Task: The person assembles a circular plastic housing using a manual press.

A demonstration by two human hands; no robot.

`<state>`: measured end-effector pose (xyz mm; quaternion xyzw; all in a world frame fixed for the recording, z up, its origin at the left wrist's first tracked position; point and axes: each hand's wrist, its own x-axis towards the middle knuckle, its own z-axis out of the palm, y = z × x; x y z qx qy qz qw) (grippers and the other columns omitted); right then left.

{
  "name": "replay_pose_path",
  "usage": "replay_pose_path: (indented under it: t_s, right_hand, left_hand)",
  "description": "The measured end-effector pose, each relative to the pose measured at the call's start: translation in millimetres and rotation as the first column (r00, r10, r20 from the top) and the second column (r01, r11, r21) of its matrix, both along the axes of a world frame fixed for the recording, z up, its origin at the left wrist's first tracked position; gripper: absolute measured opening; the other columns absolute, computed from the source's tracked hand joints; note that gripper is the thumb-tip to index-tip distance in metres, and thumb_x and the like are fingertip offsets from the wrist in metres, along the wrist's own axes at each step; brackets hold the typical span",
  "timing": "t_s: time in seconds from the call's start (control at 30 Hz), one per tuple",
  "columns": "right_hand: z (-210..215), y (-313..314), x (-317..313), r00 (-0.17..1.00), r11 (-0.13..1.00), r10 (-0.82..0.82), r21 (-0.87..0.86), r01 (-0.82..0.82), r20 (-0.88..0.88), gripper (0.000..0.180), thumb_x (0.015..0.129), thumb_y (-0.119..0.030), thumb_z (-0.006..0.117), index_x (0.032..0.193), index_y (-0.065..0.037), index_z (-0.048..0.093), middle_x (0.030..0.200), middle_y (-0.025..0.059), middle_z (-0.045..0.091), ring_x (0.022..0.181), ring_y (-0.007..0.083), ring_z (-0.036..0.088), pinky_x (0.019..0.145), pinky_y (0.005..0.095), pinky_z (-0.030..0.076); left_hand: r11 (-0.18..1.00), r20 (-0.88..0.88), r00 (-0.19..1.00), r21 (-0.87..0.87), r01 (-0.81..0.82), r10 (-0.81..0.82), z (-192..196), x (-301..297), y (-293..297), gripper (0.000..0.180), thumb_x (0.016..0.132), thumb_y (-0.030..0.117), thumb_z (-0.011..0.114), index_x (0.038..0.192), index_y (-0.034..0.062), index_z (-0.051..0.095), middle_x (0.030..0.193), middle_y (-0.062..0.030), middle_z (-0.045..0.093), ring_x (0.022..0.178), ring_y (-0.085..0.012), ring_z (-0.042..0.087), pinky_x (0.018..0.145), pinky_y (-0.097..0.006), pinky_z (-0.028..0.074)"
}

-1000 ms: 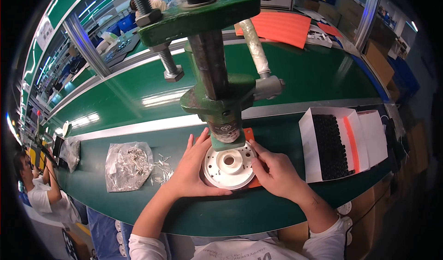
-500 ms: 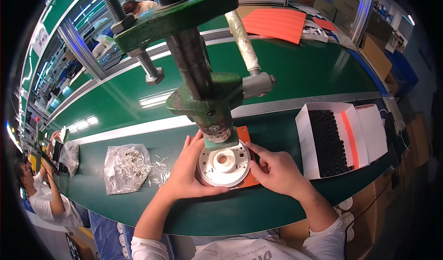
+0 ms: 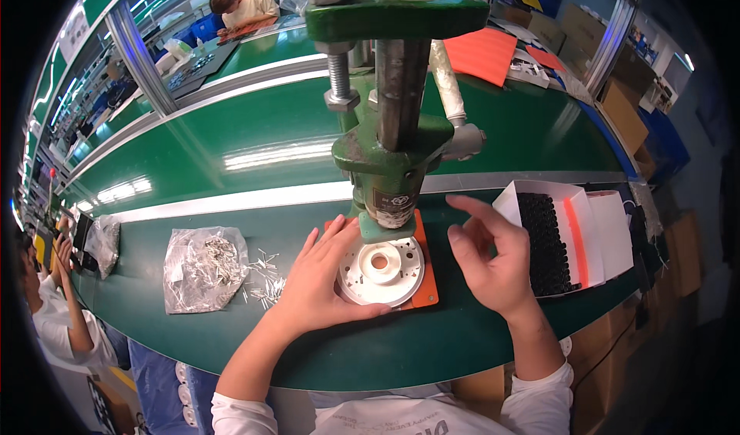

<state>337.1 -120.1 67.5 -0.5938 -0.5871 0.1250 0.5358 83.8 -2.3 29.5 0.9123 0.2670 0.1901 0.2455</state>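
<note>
A white round plastic base (image 3: 402, 291) with a raised ring in its middle lies on an orange plate (image 3: 428, 274), under the ram of a green hand press (image 3: 395, 138). My left hand (image 3: 320, 277) curves around the left side of the base, thumb along its front rim and fingers reaching up beside the press, holding it. Raised off to the right of the base, my right hand (image 3: 493, 257) is open, with index finger and thumb apart and nothing seen between them.
Left of my hand lie loose metal pins (image 3: 266, 281) and a clear bag (image 3: 204, 271) of them. A white box (image 3: 505, 204) of black cylindrical parts stands at the right. The press lever (image 3: 449, 80) rises behind. Another person (image 3: 65, 319) works at far left.
My right hand has let go of the base's right edge and lifted away to the right, its fingers spreading. The left hand stays on the base. The whole view has shifted.
</note>
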Motion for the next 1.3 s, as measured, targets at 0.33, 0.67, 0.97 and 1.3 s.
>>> replay_pose_path:
  t_s: [0.33,0.67,0.97,1.3]
  right_hand:
    - [66.2,84.1,14.7,0.966,0.744,-0.223,0.618,0.255,-0.131,0.033,0.101,-0.021,0.070,0.128,-0.003,0.065,0.116,0.0078,0.067,0.099,0.0114,0.064,0.082,0.0279,0.049]
    - [139.1,120.7,15.9,0.820,0.936,0.348,0.223,-0.273,-0.455,0.049,0.098,-0.036,0.071,0.130,0.001,0.067,0.106,0.0055,0.065,0.101,0.0170,0.069,0.088,0.0302,0.052]
    - [112.5,-5.8,11.4,0.835,0.972,0.013,0.190,-0.140,0.550,0.097,0.074,-0.018,0.085,0.160,-0.003,0.041,0.152,0.0189,0.056,0.145,0.0342,0.049,0.118,0.0453,0.041]
    - [-25.4,-83.7,6.7,0.932,0.959,-0.148,-0.184,0.217,0.330,0.044,0.105,-0.020,0.056,0.141,0.005,0.058,0.125,0.0213,0.067,0.110,0.0297,0.066,0.094,0.0372,0.051]
  left_hand:
    - [0.998,0.032,0.998,-0.016,-0.053,0.053,-6.3,-0.1,-0.3,0.117,0.060,0.059,0.095,0.153,0.0056,0.049,0.164,-0.0450,0.018,0.157,-0.0587,0.016,0.124,-0.060,0.028]
    - [0.991,0.076,0.993,-0.107,-0.084,0.092,-14.0,-1.8,-0.7,0.119,0.057,0.060,0.097,0.154,0.0106,0.050,0.167,-0.0445,0.011,0.157,-0.0593,0.011,0.124,-0.061,0.028]
    - [0.995,0.145,0.986,-0.068,-0.076,0.086,-26.7,-9.2,-1.1,0.120,0.060,0.068,0.091,0.154,0.0060,0.049,0.166,-0.0447,0.012,0.156,-0.0610,0.016,0.123,-0.062,0.029]
    - [0.990,0.131,0.984,-0.093,-0.105,0.116,-29.5,-11.8,-5.0,0.119,0.061,0.066,0.093,0.156,0.0124,0.046,0.168,-0.0419,0.009,0.156,-0.0594,0.017,0.124,-0.058,0.031]
